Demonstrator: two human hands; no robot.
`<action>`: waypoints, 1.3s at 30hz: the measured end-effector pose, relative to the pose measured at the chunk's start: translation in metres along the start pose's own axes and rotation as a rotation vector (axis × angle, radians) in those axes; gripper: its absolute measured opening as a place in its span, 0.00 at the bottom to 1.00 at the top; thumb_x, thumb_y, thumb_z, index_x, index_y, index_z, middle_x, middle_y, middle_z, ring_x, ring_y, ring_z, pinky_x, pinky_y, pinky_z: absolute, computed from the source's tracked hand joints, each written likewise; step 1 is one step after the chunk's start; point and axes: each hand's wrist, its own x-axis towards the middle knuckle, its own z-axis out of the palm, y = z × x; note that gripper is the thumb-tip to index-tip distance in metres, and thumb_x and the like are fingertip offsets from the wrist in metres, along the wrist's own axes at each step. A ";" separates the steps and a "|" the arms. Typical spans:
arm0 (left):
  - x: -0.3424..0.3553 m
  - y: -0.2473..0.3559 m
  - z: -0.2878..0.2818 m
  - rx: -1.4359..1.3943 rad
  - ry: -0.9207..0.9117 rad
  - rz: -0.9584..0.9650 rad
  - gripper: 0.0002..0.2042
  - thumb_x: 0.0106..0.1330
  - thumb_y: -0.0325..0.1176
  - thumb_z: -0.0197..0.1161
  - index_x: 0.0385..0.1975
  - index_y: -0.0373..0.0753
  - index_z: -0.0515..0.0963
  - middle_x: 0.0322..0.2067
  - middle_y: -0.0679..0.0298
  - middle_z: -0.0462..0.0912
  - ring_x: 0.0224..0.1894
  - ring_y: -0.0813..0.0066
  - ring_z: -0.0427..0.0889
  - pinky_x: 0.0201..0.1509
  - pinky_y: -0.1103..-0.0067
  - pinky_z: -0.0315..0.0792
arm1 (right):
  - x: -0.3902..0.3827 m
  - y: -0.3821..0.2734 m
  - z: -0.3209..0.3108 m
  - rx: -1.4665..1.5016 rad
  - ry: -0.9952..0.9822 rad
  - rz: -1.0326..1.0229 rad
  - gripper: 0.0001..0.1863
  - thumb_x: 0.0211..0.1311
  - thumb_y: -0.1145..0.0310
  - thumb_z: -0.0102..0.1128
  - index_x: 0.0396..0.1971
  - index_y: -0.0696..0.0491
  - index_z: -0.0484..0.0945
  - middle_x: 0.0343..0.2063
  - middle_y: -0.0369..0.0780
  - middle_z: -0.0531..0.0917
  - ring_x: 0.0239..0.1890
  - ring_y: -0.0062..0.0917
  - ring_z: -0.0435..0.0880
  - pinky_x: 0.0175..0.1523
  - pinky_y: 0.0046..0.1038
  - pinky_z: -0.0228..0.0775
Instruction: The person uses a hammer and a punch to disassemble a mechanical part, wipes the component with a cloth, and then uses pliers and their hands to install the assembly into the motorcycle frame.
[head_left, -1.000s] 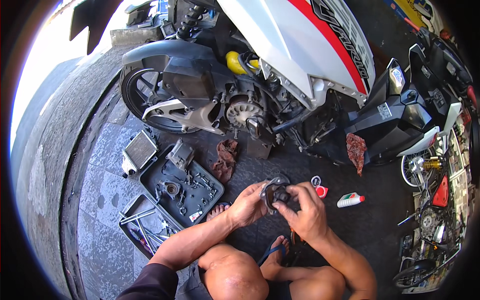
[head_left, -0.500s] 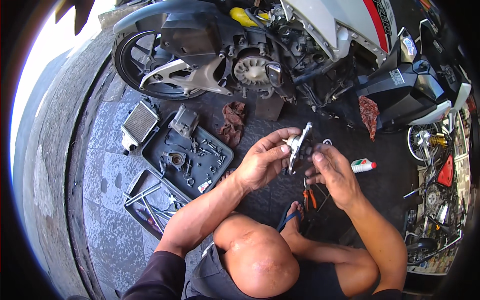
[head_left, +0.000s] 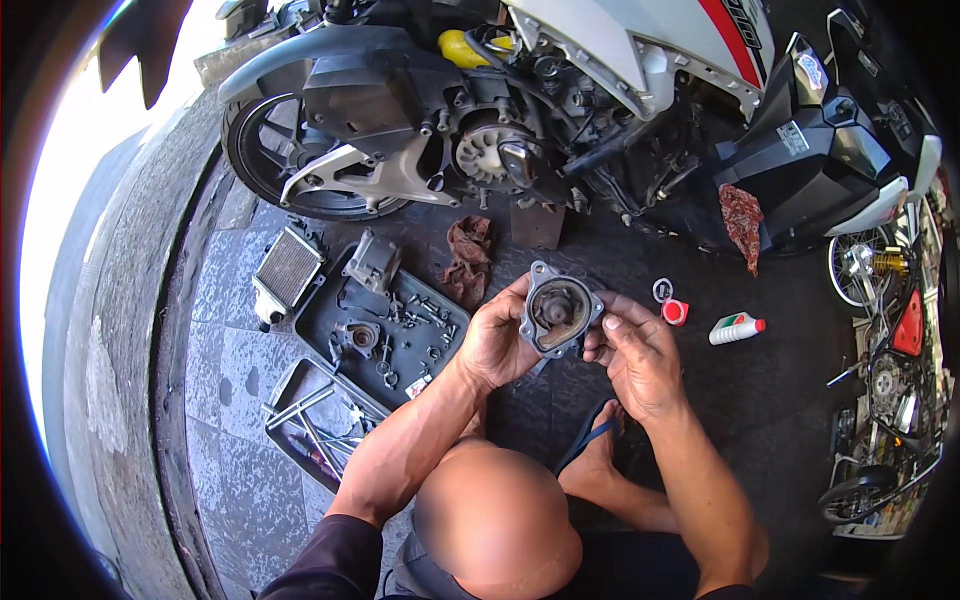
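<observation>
Between my hands is a metal water pump point(head_left: 559, 310), its open face with a rounded hub in the middle turned up toward me. My left hand point(head_left: 494, 343) grips its left edge, the fingers partly hidden behind it. At the right edge, my right hand point(head_left: 640, 365) is closed, thumb and fingers pinched against the rim. Below and left of the pump lies a dark tray point(head_left: 460, 312) holding a metal cover point(head_left: 374, 262), a round-holed housing point(head_left: 357, 339) and several bolts point(head_left: 425, 310).
A partly stripped scooter point(head_left: 370, 90) stands across the far side. A radiator point(head_left: 290, 268) and a tool tray point(head_left: 275, 440) lie at left. Red rags point(head_left: 469, 262), a white bottle point(head_left: 735, 328) and a red cap point(head_left: 675, 313) are on the floor. Another motorcycle point(head_left: 885, 385) is at right.
The water pump has turned from edge-on to face up toward me and moved slightly left. My right hand has come in against its edge. The view has shifted a little.
</observation>
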 end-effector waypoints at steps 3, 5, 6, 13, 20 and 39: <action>0.004 -0.003 0.004 -0.018 -0.013 -0.024 0.28 0.57 0.32 0.66 0.60 0.38 0.70 0.53 0.51 0.80 0.56 0.57 0.80 0.65 0.60 0.73 | 0.003 0.004 -0.007 0.080 0.018 0.015 0.17 0.71 0.67 0.60 0.54 0.60 0.75 0.35 0.38 0.83 0.35 0.21 0.83 0.41 0.25 0.79; 0.006 -0.007 0.002 -0.006 -0.004 -0.026 0.28 0.57 0.33 0.66 0.60 0.38 0.70 0.53 0.51 0.80 0.56 0.57 0.80 0.64 0.60 0.73 | 0.003 0.004 -0.011 0.103 0.026 0.019 0.16 0.71 0.67 0.60 0.52 0.60 0.76 0.35 0.37 0.83 0.35 0.21 0.83 0.41 0.25 0.79; 0.006 -0.008 0.001 0.000 0.001 -0.027 0.28 0.57 0.33 0.66 0.60 0.39 0.70 0.53 0.51 0.80 0.56 0.57 0.80 0.64 0.59 0.73 | 0.003 0.004 -0.013 0.115 0.030 0.021 0.15 0.71 0.66 0.61 0.51 0.59 0.76 0.35 0.37 0.83 0.34 0.21 0.83 0.41 0.25 0.79; 0.014 -0.012 -0.012 0.063 0.048 0.018 0.24 0.59 0.27 0.58 0.59 0.37 0.72 0.53 0.52 0.80 0.55 0.58 0.81 0.64 0.61 0.74 | 0.008 0.016 -0.017 -0.081 0.180 -0.096 0.12 0.71 0.68 0.59 0.49 0.57 0.75 0.37 0.37 0.83 0.35 0.20 0.82 0.40 0.23 0.78; 0.039 -0.006 -0.021 0.253 0.139 0.163 0.22 0.61 0.19 0.52 0.57 0.33 0.73 0.52 0.57 0.80 0.53 0.66 0.80 0.61 0.70 0.73 | 0.021 0.040 0.016 -0.303 0.328 -0.239 0.33 0.61 0.68 0.71 0.62 0.63 0.65 0.51 0.45 0.78 0.51 0.27 0.78 0.54 0.27 0.77; 0.089 0.009 -0.045 0.656 0.057 0.241 0.21 0.69 0.23 0.57 0.62 0.36 0.65 0.53 0.65 0.77 0.57 0.76 0.74 0.63 0.74 0.68 | 0.101 0.051 -0.013 -0.232 0.201 -0.536 0.40 0.57 0.67 0.73 0.64 0.63 0.60 0.54 0.44 0.76 0.57 0.29 0.76 0.65 0.32 0.65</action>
